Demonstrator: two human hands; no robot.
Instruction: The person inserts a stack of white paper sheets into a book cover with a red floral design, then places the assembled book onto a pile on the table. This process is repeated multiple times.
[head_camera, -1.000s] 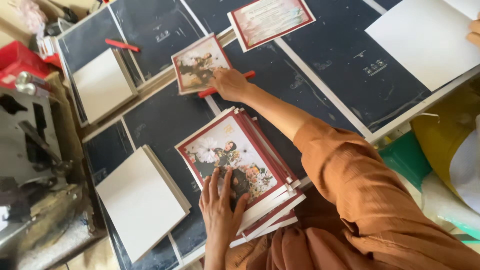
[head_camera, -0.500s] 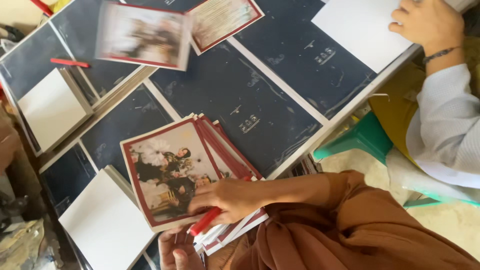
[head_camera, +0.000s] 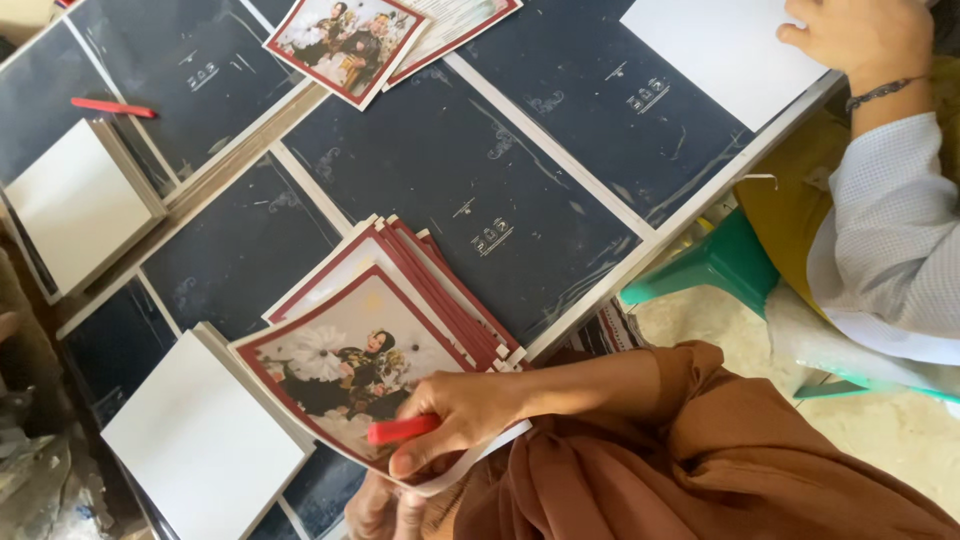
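Two hands meet at the fanned stack (head_camera: 400, 300) of red-bordered photo prints. The right hand (head_camera: 455, 415) is closed around a red stick (head_camera: 402, 430) and presses it onto the top print (head_camera: 345, 370) at 6 o'clock — probably to keep the sheet flat. The left hand (head_camera: 385, 510) sits under the stack's lower edge; whether it grips cannot be told. White blocks (head_camera: 205, 440) lie at 8 — another red stick (head_camera: 112, 107) at 10. A co-worker's hand (head_camera: 865, 35) rests on a white sheet (head_camera: 720, 50) at 1.

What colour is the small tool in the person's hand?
Red. The small tool in the right hand shows best in the head view.
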